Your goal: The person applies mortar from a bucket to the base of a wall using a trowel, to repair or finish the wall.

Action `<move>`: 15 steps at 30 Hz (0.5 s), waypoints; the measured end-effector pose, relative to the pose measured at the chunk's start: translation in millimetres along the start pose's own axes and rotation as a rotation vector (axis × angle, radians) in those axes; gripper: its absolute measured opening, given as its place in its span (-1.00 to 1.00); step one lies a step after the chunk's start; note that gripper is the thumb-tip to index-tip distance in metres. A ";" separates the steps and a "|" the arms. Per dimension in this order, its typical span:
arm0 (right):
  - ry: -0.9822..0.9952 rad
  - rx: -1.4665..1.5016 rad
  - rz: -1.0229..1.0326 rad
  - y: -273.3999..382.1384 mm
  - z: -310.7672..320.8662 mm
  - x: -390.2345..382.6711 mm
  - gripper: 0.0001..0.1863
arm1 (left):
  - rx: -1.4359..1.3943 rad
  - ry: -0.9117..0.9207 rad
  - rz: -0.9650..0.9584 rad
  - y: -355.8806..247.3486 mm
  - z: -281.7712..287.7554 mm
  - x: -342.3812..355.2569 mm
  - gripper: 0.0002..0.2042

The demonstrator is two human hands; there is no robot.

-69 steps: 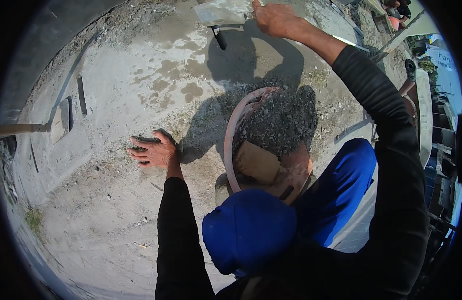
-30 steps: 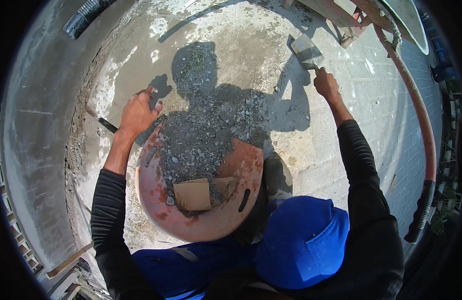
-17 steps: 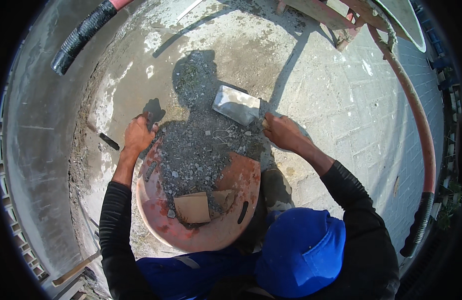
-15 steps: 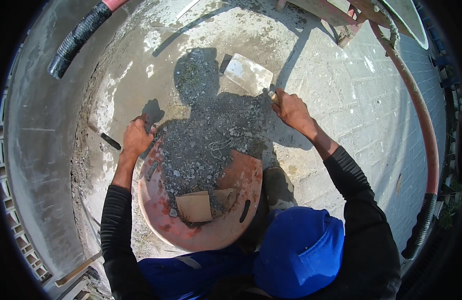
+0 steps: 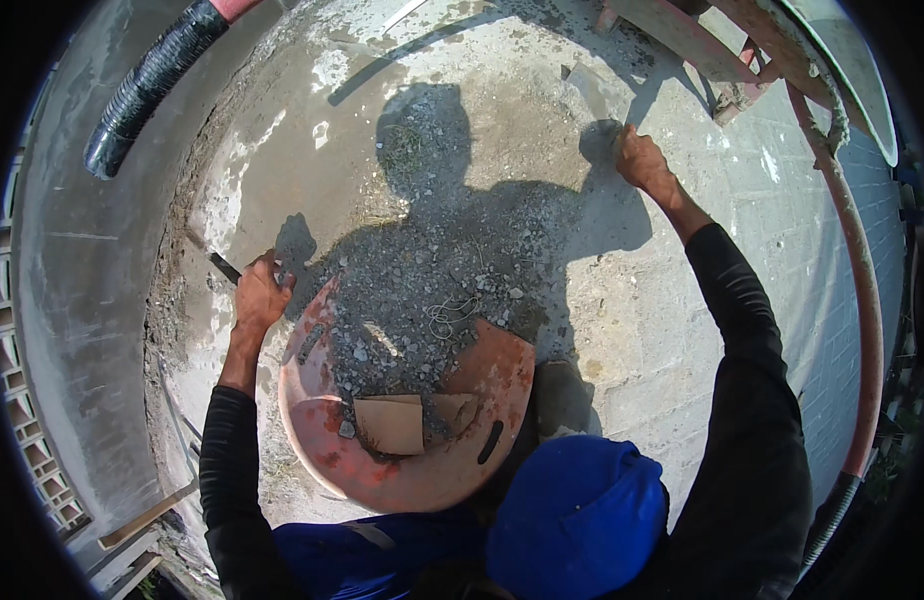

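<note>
My right hand point(image 5: 647, 165) is wrapped round the handle of a trowel. The trowel's flat rectangular blade point(image 5: 594, 90) lies low over the ground ahead of the hand, pale and partly blurred. To the left, my left hand point(image 5: 262, 290) has curled fingers, beside the black end of a thin stick-like tool point(image 5: 224, 268); what the fingers hold, if anything, is hidden. Between my arms sits a worn red plastic tub point(image 5: 382, 490), its far side open onto a spread of gravel and rubble point(image 5: 422, 250). A folded piece of cardboard point(image 5: 389, 425) lies in it.
A wheelbarrow's red frame point(image 5: 682, 40) stands at the far right, and a curved red tube point(image 5: 862, 290) runs down the right side. A black-wrapped tube end point(image 5: 147, 95) juts in at upper left. Along the left runs a grey concrete wall point(image 5: 72, 280). A loose loop of string point(image 5: 452, 318) lies on the gravel.
My right hand has carried the trowel away and to the right. My left hand has shifted slightly left and nearer me, close to the black-ended tool. The view has shifted a little.
</note>
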State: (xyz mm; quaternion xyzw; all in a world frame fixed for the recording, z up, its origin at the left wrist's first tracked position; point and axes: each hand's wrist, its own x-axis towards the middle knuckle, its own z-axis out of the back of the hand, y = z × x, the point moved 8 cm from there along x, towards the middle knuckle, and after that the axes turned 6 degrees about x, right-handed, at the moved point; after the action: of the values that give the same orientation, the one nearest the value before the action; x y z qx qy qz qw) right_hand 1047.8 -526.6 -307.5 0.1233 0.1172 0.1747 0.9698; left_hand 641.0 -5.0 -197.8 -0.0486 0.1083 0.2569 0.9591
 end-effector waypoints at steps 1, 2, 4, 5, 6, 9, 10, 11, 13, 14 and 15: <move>-0.034 -0.063 0.149 1.9 -9.4 -18.1 -0.57 | 0.017 0.009 -0.023 -10.0 0.4 8.4 -0.64; -0.027 -0.055 0.163 10.0 -7.7 -25.6 -0.57 | 0.023 0.011 -0.007 -12.9 1.2 10.0 -0.64; 0.073 0.057 0.173 29.9 2.4 -23.5 -0.65 | 0.044 -0.005 -0.053 -23.7 1.9 11.3 -0.64; -0.015 0.077 0.149 22.5 7.8 -7.7 -0.70 | 0.082 -0.015 -0.064 -29.8 3.3 11.6 -0.61; -0.010 0.078 0.076 17.4 14.6 16.4 -0.62 | 0.086 -0.016 -0.047 -35.0 5.3 11.2 -0.61; -0.156 0.046 -0.031 -51.4 37.5 109.5 -0.61 | 0.147 -0.018 -0.114 -51.2 6.1 20.5 -0.57; -0.077 0.081 -0.025 -36.6 42.6 128.1 -0.66 | 0.151 -0.011 -0.089 -44.0 4.8 13.4 -0.57; 0.041 0.174 -0.145 -30.2 35.8 137.8 -0.69 | 0.132 -0.020 -0.074 -42.0 6.9 8.2 -0.58; 0.159 0.265 -0.263 2.7 18.4 135.1 -0.71 | 0.114 -0.033 -0.056 -35.2 16.9 5.8 -0.59; 0.179 0.154 -0.123 36.4 12.6 121.4 -0.71 | 0.103 -0.040 -0.039 -32.4 21.3 4.9 -0.60; 0.193 0.042 0.004 52.4 14.3 110.7 -0.71 | 0.091 -0.048 -0.036 -34.8 23.8 7.6 -0.61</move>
State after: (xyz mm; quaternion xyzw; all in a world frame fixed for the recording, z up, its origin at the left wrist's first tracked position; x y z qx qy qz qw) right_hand 1136.3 -441.1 -299.7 0.1264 0.2135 0.1852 0.9509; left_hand 669.3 -27.9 -175.1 -0.0010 0.0961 0.2357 0.9671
